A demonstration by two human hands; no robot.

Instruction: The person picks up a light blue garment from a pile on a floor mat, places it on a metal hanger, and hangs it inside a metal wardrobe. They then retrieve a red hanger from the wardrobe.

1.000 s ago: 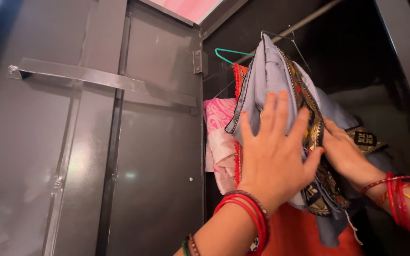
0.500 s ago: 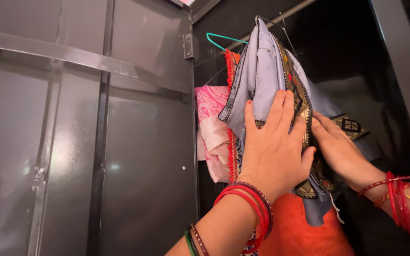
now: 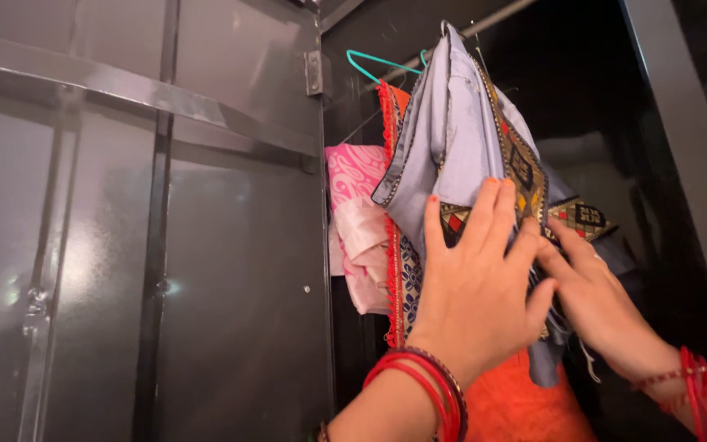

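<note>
- Head view, looking up into a dark metal wardrobe (image 3: 231,245); its door stands open at the left edge of the opening.
- Pale blue garment (image 3: 460,123) with patterned gold-and-black border hangs from the rail (image 3: 497,18) near the wardrobe's top edge, in front of the other hanging clothes. Its hanger is mostly hidden by the cloth.
- Left hand (image 3: 476,295): fingers spread and nearly flat, palm pressed on the lower front of the blue garment. It is pressing, not gripping, as far as I can see.
- Right hand (image 3: 595,299): reaches in from the lower right, fingers extended to the border trim just beside the left hand. I cannot tell whether it pinches the cloth or only touches it.
- Red bangles (image 3: 419,393) on the left wrist; more on the right.
- Behind, toward the door edge: pink printed cloth (image 3: 358,213), an orange garment (image 3: 517,409) with red fringe below, and a teal hanger (image 3: 378,61) on the rail.
- Progress, my judgement: the garment is already up on the rail; what remains looks like smoothing and settling its lower folds, then letting go.
</note>
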